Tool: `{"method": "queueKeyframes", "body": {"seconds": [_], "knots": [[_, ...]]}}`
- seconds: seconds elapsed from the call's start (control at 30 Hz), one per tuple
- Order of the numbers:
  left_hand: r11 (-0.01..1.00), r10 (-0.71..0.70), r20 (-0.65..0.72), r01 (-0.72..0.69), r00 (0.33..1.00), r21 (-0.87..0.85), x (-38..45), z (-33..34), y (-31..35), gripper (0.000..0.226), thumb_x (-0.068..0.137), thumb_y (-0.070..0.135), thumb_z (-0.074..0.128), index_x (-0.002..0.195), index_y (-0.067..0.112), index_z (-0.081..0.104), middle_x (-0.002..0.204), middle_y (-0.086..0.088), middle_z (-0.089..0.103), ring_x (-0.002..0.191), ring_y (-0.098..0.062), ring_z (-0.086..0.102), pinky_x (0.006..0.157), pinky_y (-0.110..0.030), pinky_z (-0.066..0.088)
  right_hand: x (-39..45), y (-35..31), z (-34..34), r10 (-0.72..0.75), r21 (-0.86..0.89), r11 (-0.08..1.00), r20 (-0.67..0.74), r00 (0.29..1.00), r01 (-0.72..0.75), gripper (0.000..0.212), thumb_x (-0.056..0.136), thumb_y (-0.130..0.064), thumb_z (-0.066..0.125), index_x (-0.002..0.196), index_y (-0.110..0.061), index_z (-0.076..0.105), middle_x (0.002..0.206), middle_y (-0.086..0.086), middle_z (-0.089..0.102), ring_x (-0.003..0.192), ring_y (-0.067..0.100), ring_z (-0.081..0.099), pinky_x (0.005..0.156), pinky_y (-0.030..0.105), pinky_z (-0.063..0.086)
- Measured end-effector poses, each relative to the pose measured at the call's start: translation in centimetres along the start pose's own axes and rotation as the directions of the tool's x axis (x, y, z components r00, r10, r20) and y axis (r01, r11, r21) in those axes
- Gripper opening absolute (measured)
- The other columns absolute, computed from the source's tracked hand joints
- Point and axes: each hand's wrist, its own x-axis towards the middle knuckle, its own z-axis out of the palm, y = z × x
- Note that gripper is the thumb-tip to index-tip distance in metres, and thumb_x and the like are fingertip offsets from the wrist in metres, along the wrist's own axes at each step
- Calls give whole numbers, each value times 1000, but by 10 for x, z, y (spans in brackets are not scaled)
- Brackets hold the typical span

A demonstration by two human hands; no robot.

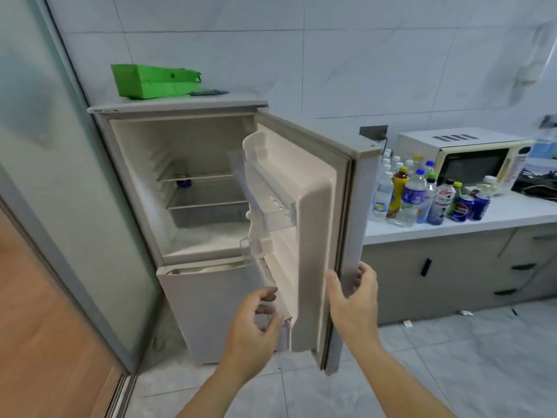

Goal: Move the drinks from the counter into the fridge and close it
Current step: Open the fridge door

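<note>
The fridge [180, 182] stands upright at 10 o'clock from the frame centre, long axis vertical, upper compartment facing the viewer. The upper door [301, 224] is swung wide open on its right-hand hinge, long axis vertical, with its inner liner and shelves facing left. The right hand [352, 300] grips the door's lower free edge, thumb on the inner side and fingers curled round the outer face. The left hand [256, 324] is at the lower door shelf [271, 285], fingers loosely curled; whether it grips the shelf cannot be told. A blue can [184, 181] sits on the wire shelf inside the compartment. The drinks [422, 194], a cluster of upright bottles and cans with caps pointing up, stand on the white counter [497, 215] at 3 o'clock, just left of a cream microwave [470, 158]. A green box [153, 81] lies on the fridge top at 11 o'clock. White wall tiles [331, 55] back the scene, grey floor tiles [452, 357] lie at 5 o'clock, and a frosted glass panel [60, 176] stands at 9 o'clock.
</note>
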Motion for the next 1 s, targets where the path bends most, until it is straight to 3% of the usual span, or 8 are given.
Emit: {"method": "queueKeyframes", "body": {"seconds": [0.13,0.23,0.37,0.47,0.67,0.77,0.9,1.0], "knots": [[999,5,-45,-7,999,-40,19,26,-4,35,92,16,67,112,42,55,106,26,59,98,1,57,74,-8,48,63,23,-40,57,0,998,-129,990,-58,40,93,-46,61,123,-26,43,121,3,53,112,22,55,100,46,48],[999,-9,-59,6,998,-52,44,46,-15,35,92,18,66,112,44,56,107,29,59,98,0,59,75,-9,49,117,39,-62,98,-12,995,-181,979,-101,48,95,-54,53,130,-22,45,125,6,53,111,23,55,99,45,48],[998,-31,-77,26,997,-57,97,86,-31,38,91,16,66,110,48,57,106,28,60,97,1,60,75,-8,50,200,52,-84,155,5,988,-181,971,-157,38,96,-58,45,118,-27,50,111,0,61,99,20,59,83,39,49],[997,-76,-70,74,995,-31,139,125,-42,39,91,9,64,107,43,57,107,20,62,98,-5,61,77,-13,50,258,61,-94,184,-14,982,-150,971,-188,36,98,-58,40,115,-30,54,104,-8,64,91,9,58,69,29,43],[963,-59,137,20,989,268,192,203,-65,42,92,29,64,133,28,53,128,22,45,125,-2,42,102,-16,31,355,82,-101,206,-44,977,-72,976,-210,51,100,-58,34,139,-28,50,123,-9,54,113,13,47,92,32,36],[922,-77,197,-5,977,388,207,236,-71,53,92,32,63,142,25,47,143,12,42,138,-10,35,114,-27,29,390,92,-98,208,-44,977,-45,977,-210,56,101,-57,35,142,-22,48,124,-9,50,117,12,44,95,32,35],[818,-229,246,50,942,573,215,271,-76,68,93,43,58,153,31,28,162,9,20,151,-16,8,123,-38,16,427,102,-95,174,-83,981,-9,985,-175,51,101,-56,35,127,-20,58,105,-11,60,102,13,51,86,30,38],[785,-266,217,81,939,614,220,287,-74,72,93,43,58,154,33,21,164,11,13,152,-12,1,121,-41,19,445,106,-98,125,-84,989,80,989,-119,42,102,-50,37,122,-21,60,95,-13,61,94,12,54,80,28,39]]}}
